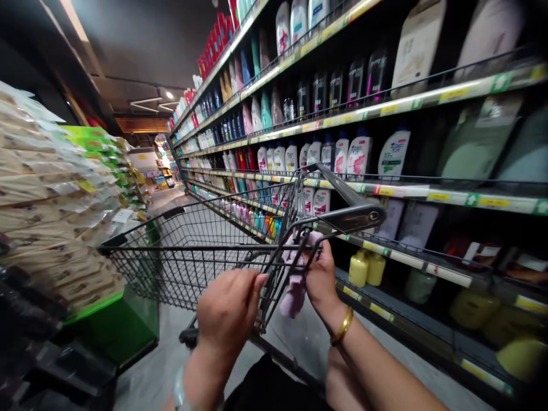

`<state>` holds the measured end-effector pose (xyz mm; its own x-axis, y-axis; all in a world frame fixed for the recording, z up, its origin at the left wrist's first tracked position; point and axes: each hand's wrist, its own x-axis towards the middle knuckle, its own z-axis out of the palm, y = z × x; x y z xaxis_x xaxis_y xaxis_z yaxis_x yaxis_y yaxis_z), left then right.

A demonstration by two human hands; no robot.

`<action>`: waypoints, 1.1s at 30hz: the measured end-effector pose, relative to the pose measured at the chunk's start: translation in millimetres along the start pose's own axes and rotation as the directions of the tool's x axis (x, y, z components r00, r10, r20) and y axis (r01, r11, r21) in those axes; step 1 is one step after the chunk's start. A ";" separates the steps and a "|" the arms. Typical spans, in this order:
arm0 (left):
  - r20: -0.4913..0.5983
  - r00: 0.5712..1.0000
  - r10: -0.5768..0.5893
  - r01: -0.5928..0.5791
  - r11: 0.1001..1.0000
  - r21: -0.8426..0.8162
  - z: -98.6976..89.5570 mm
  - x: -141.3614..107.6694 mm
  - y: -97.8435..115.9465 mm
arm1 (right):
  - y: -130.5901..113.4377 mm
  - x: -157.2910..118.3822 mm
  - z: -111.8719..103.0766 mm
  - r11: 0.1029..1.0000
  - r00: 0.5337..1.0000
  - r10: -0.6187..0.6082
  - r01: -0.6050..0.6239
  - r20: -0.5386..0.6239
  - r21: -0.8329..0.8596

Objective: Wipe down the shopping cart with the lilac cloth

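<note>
A dark grey wire shopping cart stands in front of me, its grey handle end at the right. My right hand is closed round a lilac cloth, pressed against the thin bars at the cart's rear. Part of the cloth hangs below the bars, and some of it is hidden behind them. My left hand is curled into a fist beside the cart's lower rear corner, thumb toward the bars. Its fingers face away, so what they hold, if anything, is hidden.
Shelves of shampoo bottles run along the right side. Yellow bottles sit on a lower shelf. Stacked beige packs rise at the left over a green base. Grey floor stretches away down the aisle.
</note>
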<state>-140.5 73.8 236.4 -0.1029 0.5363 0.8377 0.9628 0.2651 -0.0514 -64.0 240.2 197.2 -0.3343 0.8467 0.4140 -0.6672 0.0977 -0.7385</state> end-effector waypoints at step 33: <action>0.490 0.866 -0.094 0.017 0.987 0.159 15.7 85.2 9.2 | -5.3 -4.0 -45.3 0.985 0.981 0.146 -0.132 -0.124 0.113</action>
<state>-144.3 134.6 298.8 -0.3024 0.8325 0.4642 0.9089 0.3986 -0.1227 -29.0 260.0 175.3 -0.3431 0.9101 0.2322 -0.6882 -0.0753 -0.7217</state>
